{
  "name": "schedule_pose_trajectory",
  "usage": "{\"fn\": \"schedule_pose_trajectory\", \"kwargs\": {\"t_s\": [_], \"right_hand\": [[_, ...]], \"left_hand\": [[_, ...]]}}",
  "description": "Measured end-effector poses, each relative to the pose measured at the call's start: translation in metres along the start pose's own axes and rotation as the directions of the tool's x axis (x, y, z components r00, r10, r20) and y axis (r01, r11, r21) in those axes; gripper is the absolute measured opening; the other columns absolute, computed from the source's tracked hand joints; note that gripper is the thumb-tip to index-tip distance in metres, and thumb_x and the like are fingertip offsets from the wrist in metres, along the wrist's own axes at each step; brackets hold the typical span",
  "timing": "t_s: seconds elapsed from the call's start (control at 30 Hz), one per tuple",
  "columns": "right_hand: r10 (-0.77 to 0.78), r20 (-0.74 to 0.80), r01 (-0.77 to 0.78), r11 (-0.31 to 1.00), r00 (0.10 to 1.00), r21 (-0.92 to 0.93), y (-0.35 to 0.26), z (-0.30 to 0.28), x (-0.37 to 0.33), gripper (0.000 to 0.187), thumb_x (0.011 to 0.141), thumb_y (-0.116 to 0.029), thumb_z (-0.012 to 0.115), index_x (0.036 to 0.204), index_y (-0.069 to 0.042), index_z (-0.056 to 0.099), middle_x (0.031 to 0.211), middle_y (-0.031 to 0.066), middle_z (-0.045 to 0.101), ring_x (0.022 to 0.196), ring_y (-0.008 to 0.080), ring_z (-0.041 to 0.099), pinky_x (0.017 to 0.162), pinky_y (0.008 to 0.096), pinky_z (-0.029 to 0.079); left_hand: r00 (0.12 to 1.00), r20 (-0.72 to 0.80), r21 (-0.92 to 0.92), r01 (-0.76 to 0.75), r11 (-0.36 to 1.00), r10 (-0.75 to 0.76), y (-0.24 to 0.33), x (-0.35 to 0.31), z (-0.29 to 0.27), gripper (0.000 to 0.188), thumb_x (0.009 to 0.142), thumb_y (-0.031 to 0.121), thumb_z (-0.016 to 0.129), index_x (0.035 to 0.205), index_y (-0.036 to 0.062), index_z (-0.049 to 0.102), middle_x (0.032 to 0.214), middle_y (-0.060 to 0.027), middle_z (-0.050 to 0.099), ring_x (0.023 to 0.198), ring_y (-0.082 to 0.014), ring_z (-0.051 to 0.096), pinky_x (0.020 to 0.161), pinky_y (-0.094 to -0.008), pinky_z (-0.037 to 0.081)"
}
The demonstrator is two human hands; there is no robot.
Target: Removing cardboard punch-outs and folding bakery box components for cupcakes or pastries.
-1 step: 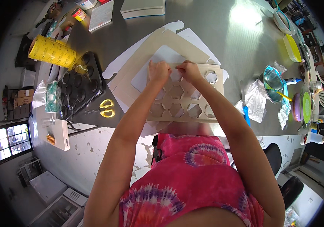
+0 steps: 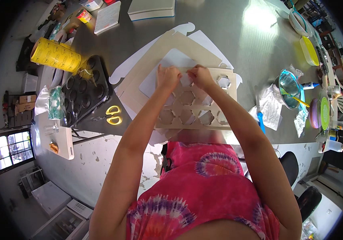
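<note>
At the near side of the desk point(image 2: 219, 24), in the middle, lies the beige card point(image 2: 197, 107) with rows of scalloped holes; its near edge is close to the desk's edge, so I think that a pull toward the body could make it slide over. To the left of it are the scissors point(image 2: 113, 116) with yellow handles, and to the right a blue-handled tool point(image 2: 260, 120) and a bowl point(image 2: 286, 82). Farther in, the left hand point(image 2: 168, 75) and the right hand point(image 2: 199, 75) are near each other at the far edge of the card, fingers bent and brought narrow; I cannot tell whether they grip the edge or a small piece. The strip between holes and edge looks thin, so an uneven pull or pinch could tear or crease it. Just beyond is a white sheet point(image 2: 173, 57), upon a larger beige board point(image 2: 143, 71); these lie loose, it seems, and could shift if the wrists push on them. Far left stands a muffin pan point(image 2: 104, 79), and farther a yellow roll point(image 2: 55, 54).
</note>
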State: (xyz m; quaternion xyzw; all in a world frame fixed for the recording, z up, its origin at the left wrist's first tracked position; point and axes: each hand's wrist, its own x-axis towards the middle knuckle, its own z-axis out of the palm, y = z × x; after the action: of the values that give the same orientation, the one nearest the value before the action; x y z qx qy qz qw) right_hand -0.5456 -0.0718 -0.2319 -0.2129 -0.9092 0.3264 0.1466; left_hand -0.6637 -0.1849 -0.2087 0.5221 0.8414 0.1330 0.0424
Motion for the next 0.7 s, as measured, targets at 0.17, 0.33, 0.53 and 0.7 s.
{"fn": "schedule_pose_trajectory", "kwargs": {"t_s": [0.17,0.33,0.53,0.7], "right_hand": [[-0.136,-0.091,0.142,0.987,0.986,0.068,-0.058,0.015,-0.052,0.017,0.074,-0.014,0.059,0.090,-0.007,0.063,0.089,0.0153,0.058,0.077,0.0340,0.059,0.070,0.0417,0.049],[-0.061,0.165,0.042,0.992,0.984,0.116,-0.097,0.039,-0.085,0.013,0.076,-0.013,0.060,0.086,-0.006,0.062,0.087,0.0128,0.059,0.077,0.0318,0.059,0.067,0.0401,0.049],[-0.120,0.122,0.107,0.988,0.985,0.108,-0.084,0.058,-0.077,0.011,0.073,-0.012,0.058,0.082,-0.007,0.063,0.082,0.0152,0.057,0.074,0.0345,0.060,0.065,0.0422,0.048],[-0.123,0.072,0.111,0.982,0.990,0.150,-0.087,0.059,-0.078,0.009,0.073,-0.010,0.056,0.079,-0.006,0.062,0.081,0.0142,0.057,0.073,0.0339,0.059,0.064,0.0422,0.048]], "left_hand": [[0.986,-0.139,-0.333,0.044,0.942,-0.095,-0.020,-0.052,-0.034,0.012,0.071,0.020,0.067,0.078,0.0104,0.066,0.084,-0.0070,0.060,0.083,-0.0269,0.058,0.076,-0.0381,0.044],[0.989,0.061,-0.210,0.141,0.967,-0.131,-0.019,-0.119,-0.047,0.015,0.068,0.016,0.069,0.081,0.0079,0.067,0.081,-0.0063,0.060,0.075,-0.0245,0.059,0.065,-0.0353,0.047],[0.966,0.141,-0.328,0.253,0.910,-0.217,-0.028,-0.135,-0.032,0.008,0.066,0.011,0.068,0.073,0.0061,0.067,0.081,-0.0078,0.060,0.081,-0.0265,0.058,0.071,-0.0374,0.047],[0.969,0.085,-0.335,0.246,0.910,-0.231,-0.031,-0.138,-0.023,0.006,0.065,0.008,0.067,0.070,0.0048,0.067,0.078,-0.0089,0.059,0.078,-0.0280,0.058,0.069,-0.0387,0.046]]}}
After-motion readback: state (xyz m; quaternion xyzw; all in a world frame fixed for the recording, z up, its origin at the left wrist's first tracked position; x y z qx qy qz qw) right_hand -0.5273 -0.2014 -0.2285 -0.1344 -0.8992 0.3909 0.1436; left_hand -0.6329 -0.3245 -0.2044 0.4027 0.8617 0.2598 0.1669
